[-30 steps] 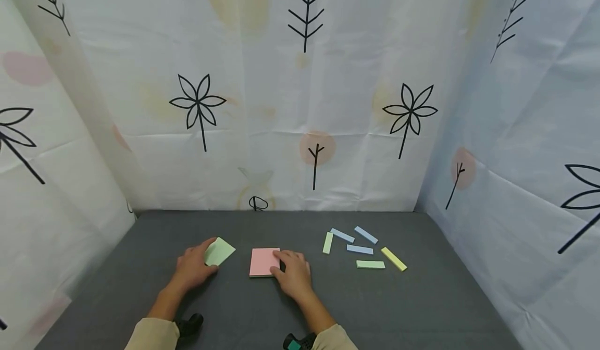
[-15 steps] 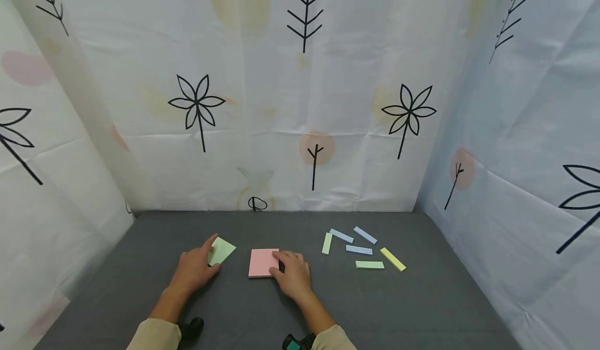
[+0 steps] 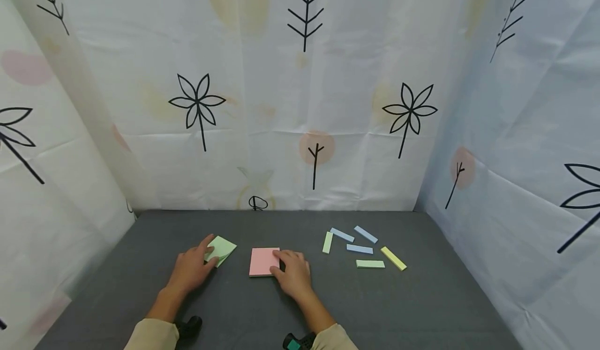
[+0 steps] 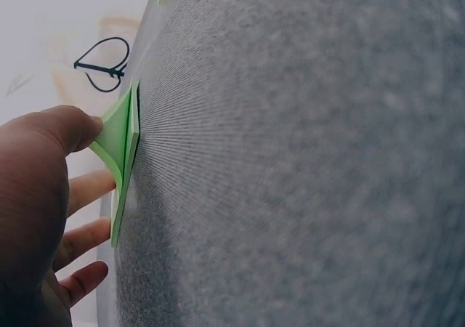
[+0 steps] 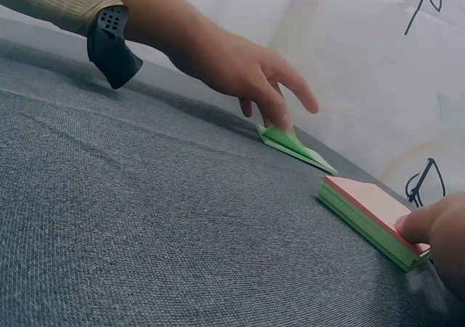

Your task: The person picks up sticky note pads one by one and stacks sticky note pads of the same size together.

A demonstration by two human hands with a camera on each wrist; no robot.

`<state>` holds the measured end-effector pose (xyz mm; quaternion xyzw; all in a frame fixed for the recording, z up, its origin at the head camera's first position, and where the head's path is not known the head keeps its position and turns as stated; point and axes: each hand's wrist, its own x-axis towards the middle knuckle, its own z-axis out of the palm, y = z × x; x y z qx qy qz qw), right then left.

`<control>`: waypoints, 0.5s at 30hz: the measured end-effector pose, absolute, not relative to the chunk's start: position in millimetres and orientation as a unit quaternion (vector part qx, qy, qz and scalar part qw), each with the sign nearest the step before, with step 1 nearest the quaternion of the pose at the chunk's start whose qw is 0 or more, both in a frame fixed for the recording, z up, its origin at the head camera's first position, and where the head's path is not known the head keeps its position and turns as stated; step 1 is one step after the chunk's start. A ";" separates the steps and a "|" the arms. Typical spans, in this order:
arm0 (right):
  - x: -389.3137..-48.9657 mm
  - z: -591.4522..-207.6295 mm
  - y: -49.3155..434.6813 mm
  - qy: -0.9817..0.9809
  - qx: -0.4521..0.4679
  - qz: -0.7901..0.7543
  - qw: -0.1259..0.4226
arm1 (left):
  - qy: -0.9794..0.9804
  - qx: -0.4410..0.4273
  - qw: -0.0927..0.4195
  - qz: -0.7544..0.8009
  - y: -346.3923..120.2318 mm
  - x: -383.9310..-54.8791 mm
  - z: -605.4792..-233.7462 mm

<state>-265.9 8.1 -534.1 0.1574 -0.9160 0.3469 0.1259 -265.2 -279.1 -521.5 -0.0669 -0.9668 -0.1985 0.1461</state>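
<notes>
Toward the left of the table lies a thin green sticky-note pad point(image 3: 225, 247). My left hand point(image 3: 189, 269) pinches its near corner; in the left wrist view the thumb point(image 4: 80, 128) bends the upper sheets point(image 4: 114, 136) away from those beneath. The other fingers spread along the pad's far side. To the right, a square sticky-note stack point(image 3: 262, 261) has a pink top, and green layers show under it in the right wrist view. My right hand point(image 3: 294, 274) grips this stack by its right side, thumb at the lower right corner.
Right of my right hand lie several narrow note strips: blue ones point(image 3: 360, 249), green ones point(image 3: 370, 264) and a yellow one point(image 3: 394, 259). They rest on a grey cloth-covered table point(image 3: 389, 313). Printed white curtains point(image 3: 262, 105) enclose the back and sides.
My left fingers have shifted on the green pad, and its near corner has come up, parting the upper sheets from the lower ones. The right hand and pink-topped stack have stayed put.
</notes>
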 end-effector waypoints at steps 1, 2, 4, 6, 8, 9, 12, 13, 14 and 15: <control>-265.8 -534.2 8.1 -0.915 0.157 0.348 0.127 | -0.967 -0.068 0.146 -0.200 -279.5 -265.0 -521.7; -265.5 -534.2 8.1 -0.915 0.157 0.349 0.127 | -0.966 -0.069 0.146 -0.200 -279.8 -264.7 -521.7; -264.9 -534.2 8.3 -0.914 0.158 0.351 0.127 | -0.967 -0.067 0.144 -0.198 -279.6 -263.9 -521.3; -264.3 -534.3 8.4 -0.914 0.158 0.351 0.127 | -0.969 -0.064 0.138 -0.194 -279.2 -263.4 -521.2; -264.2 -534.2 8.4 -0.915 0.158 0.350 0.127 | -0.972 -0.058 0.130 -0.185 -278.2 -263.0 -521.5; -264.2 -534.3 8.4 -0.915 0.158 0.350 0.127 | -0.974 -0.055 0.127 -0.181 -277.9 -262.9 -521.8; -264.4 -534.3 8.2 -0.915 0.158 0.349 0.128 | -0.976 -0.052 0.117 -0.175 -276.5 -261.4 -522.1; -264.6 -534.4 8.2 -0.914 0.158 0.350 0.129 | -0.976 -0.053 0.116 -0.176 -275.9 -260.6 -521.7; -264.7 -534.6 8.2 -0.914 0.158 0.350 0.128 | -0.976 -0.054 0.116 -0.175 -275.5 -260.1 -521.4; -264.9 -534.8 8.1 -0.914 0.158 0.351 0.128 | -0.976 -0.056 0.116 -0.174 -274.9 -259.4 -520.7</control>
